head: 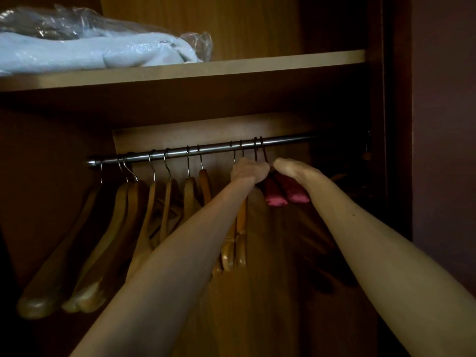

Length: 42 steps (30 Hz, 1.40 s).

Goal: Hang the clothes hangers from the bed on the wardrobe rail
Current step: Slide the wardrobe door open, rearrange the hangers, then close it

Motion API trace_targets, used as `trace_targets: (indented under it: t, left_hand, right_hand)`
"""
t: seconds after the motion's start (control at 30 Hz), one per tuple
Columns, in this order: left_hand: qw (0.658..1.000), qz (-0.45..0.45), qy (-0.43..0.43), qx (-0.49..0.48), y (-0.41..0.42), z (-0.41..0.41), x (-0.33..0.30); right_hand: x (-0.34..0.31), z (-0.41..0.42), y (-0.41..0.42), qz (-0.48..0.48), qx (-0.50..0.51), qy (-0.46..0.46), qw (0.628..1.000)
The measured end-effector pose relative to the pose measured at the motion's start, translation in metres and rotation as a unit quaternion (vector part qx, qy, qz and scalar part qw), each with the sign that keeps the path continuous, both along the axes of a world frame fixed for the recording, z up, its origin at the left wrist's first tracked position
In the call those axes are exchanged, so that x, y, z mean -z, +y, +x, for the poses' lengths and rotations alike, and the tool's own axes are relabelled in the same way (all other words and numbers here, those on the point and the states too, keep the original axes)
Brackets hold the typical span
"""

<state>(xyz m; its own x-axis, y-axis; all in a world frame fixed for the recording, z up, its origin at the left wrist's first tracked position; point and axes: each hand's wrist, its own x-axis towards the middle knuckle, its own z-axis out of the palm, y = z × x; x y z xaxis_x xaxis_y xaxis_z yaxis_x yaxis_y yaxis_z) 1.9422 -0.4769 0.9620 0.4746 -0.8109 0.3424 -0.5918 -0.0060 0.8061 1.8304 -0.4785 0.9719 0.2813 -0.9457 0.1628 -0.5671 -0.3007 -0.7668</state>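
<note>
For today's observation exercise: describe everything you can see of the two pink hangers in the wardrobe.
The two pink hangers look padded, covered in shiny satin-like fabric. They hang side by side from the metal rail on dark hooks, right of the wooden hangers. Only their near ends show; the right hand rests on their tops, hiding the rest.

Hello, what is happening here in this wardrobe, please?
A person reaches into a wardrobe with both arms. The left hand and the right hand are up at two pink padded hangers, whose hooks are already over the metal rail. The fingers are hidden, so the grip is unclear. A row of wooden hangers hangs on the rail to the left. On the shelf above lies folded light blue fabric in a plastic bag.
</note>
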Motion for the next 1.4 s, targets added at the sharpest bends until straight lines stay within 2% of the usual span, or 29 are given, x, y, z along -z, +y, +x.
trace_targets:
  t: [0.1, 0.17, 0.23, 0.3, 0.37, 0.47, 0.67, 0.8, 0.93, 1.07, 1.2, 1.4]
  left_hand:
    - [0.999, 0.006, -0.042, -0.005, 0.005, 0.002, 0.007]
    - [0.998, 0.005, -0.06, 0.0, 0.017, 0.008, 0.006]
    - [0.994, -0.01, -0.109, -0.019, 0.034, 0.018, 0.003]
    - [0.978, -0.052, -0.187, -0.074, 0.048, 0.03, 0.002]
    - [0.964, -0.072, -0.232, -0.111, 0.058, 0.038, 0.002]
    - [0.957, -0.019, -0.264, -0.121, 0.063, 0.043, 0.01]
    - [0.955, 0.098, -0.262, -0.094, 0.047, 0.037, 0.029]
    - [0.946, 0.104, -0.289, -0.102, 0.042, 0.03, 0.037]
    - [0.948, 0.076, -0.292, -0.105, 0.034, 0.029, 0.04]
    - [0.958, 0.079, -0.262, -0.088, 0.027, 0.03, 0.03]
    - [0.966, 0.086, -0.23, -0.084, 0.022, 0.038, 0.011]
    - [0.951, 0.212, -0.218, -0.053, 0.029, 0.034, 0.038]
  right_hand:
    - [0.008, -0.003, 0.004, 0.017, -0.002, -0.033, 0.999]
    - [0.012, -0.009, 0.009, -0.006, 0.019, -0.051, 0.999]
    - [0.019, -0.015, 0.021, -0.125, 0.094, -0.015, 0.988]
    - [0.031, -0.014, 0.046, -0.265, 0.129, -0.024, 0.955]
    - [0.049, -0.006, 0.083, -0.341, 0.09, -0.047, 0.934]
    - [0.081, 0.008, 0.124, -0.39, 0.049, -0.001, 0.919]
    - [0.115, 0.027, 0.14, -0.32, 0.061, 0.12, 0.938]
    - [0.117, 0.037, 0.141, -0.274, 0.039, 0.161, 0.947]
    - [0.123, 0.051, 0.136, -0.266, 0.044, 0.208, 0.94]
    - [0.123, 0.05, 0.124, -0.319, 0.076, 0.19, 0.925]
    - [0.1, 0.045, 0.119, -0.34, 0.064, 0.148, 0.926]
    - [0.104, 0.028, 0.142, -0.301, 0.024, 0.118, 0.946]
